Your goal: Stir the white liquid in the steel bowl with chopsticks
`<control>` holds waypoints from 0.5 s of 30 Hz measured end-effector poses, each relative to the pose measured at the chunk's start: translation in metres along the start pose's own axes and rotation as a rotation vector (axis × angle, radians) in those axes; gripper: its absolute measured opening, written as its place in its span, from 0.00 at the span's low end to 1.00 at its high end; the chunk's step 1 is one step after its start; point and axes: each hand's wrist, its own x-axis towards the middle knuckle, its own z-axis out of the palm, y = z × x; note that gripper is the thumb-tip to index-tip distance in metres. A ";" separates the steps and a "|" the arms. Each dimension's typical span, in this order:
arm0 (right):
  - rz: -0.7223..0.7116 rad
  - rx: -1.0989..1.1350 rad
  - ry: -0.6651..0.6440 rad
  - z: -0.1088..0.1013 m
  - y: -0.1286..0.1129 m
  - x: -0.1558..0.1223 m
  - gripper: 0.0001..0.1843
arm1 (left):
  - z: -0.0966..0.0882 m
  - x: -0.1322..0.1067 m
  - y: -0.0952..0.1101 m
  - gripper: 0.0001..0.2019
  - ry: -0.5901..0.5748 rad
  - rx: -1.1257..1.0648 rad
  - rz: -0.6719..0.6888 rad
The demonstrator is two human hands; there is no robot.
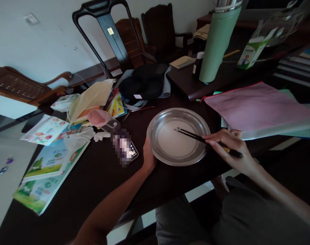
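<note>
A shiny metal bowl (180, 161) with a wide rim stands on the dark table. Inside it lies a smooth layer of something whitish (174, 141); whether liquid or powder I cannot tell. My left hand (148, 154) grips the bowl's left side, its fingers partly hidden behind the wall. My right hand (230, 146) is closed around a pair of black chopsticks (193, 135), holding them slantwise over the bowl's right rim. Their tips are over the whitish contents, slightly apart. Left of the bowl lies a lit phone (130, 149), its screen partly blurred.
Books (45, 166), a tissue pack (46, 129) and a pink-lidded cup (100, 119) crowd the left. Behind the bowl sits a black bag (144, 81). A green flask (218, 44) stands on a raised board, and a pink zip folder (257, 105) lies at right.
</note>
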 end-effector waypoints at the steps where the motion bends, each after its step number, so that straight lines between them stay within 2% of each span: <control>1: 0.017 -0.016 0.037 -0.003 0.000 -0.001 0.08 | 0.000 0.000 0.000 0.24 -0.001 -0.004 -0.002; 4: 0.049 -0.032 0.138 -0.014 -0.001 -0.006 0.13 | 0.002 -0.001 0.002 0.24 0.002 -0.028 -0.014; 7: 0.078 0.037 0.174 -0.024 -0.003 -0.013 0.16 | 0.003 -0.001 0.006 0.24 0.007 -0.041 -0.037; 11: 0.105 0.156 0.131 -0.028 -0.007 -0.017 0.17 | 0.004 -0.001 0.010 0.26 0.028 -0.020 -0.062; 15: 0.039 0.199 0.070 -0.022 -0.011 -0.011 0.16 | 0.005 -0.002 0.010 0.26 0.031 -0.033 -0.083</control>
